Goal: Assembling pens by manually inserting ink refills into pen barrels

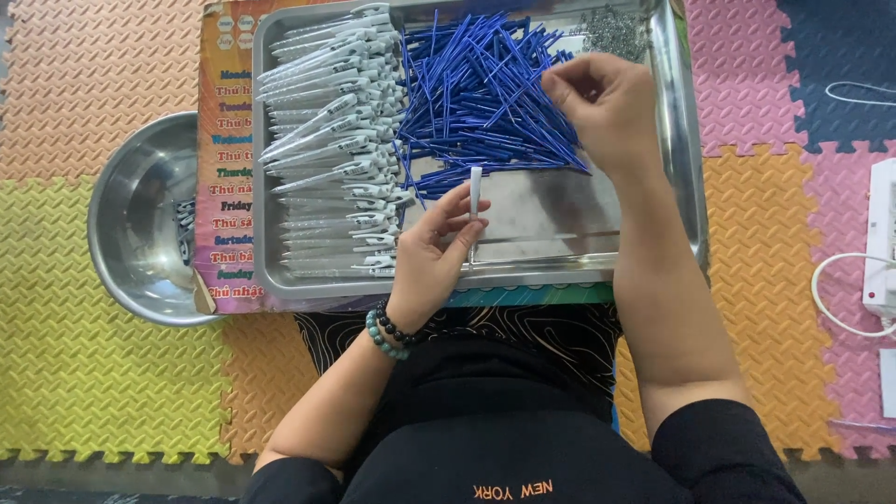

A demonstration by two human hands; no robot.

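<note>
My left hand [437,250] holds a white pen barrel [475,191] upright over the bare near part of a large steel tray [686,140]. A beaded bracelet sits on that wrist. My right hand [607,107] reaches into a heap of blue pen refills [476,93] in the tray's middle, fingertips pinched at the pile's right edge; whether it grips a refill I cannot tell. White pen barrels [331,121] lie stacked along the tray's left side. A small pile of tiny grey metal parts [611,30] sits in the tray's far right corner.
A round steel bowl [140,224] with a few finished pens stands left of the tray, on a colourful printed sheet [229,168]. Foam floor tiles surround everything. A white power strip [879,243] with a cable lies at the right edge.
</note>
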